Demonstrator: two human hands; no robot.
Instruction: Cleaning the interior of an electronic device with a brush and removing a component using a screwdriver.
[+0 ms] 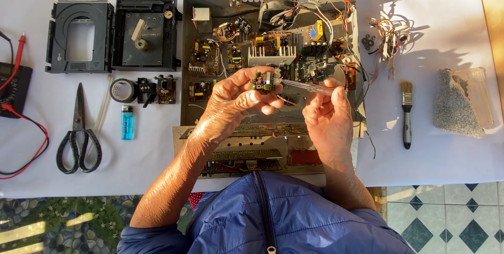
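Observation:
My left hand [231,104] pinches a small green circuit board [261,81] above an opened metal chassis [185,65] full of boards and wires. My right hand [326,115] grips a clear-handled screwdriver [310,87], which lies level with its tip touching the small board. Both hands hover close together over the front of the chassis. My blue jacket [273,222] fills the lower middle of the view.
To the left lie a black disc tray mechanism [79,36], black-handled scissors [79,133], a blue lighter [127,122], a tape roll [123,90] and a multimeter [11,88] with red leads. At right are a paintbrush [406,112], a grey cloth [455,106] and a loose wire bundle [387,36].

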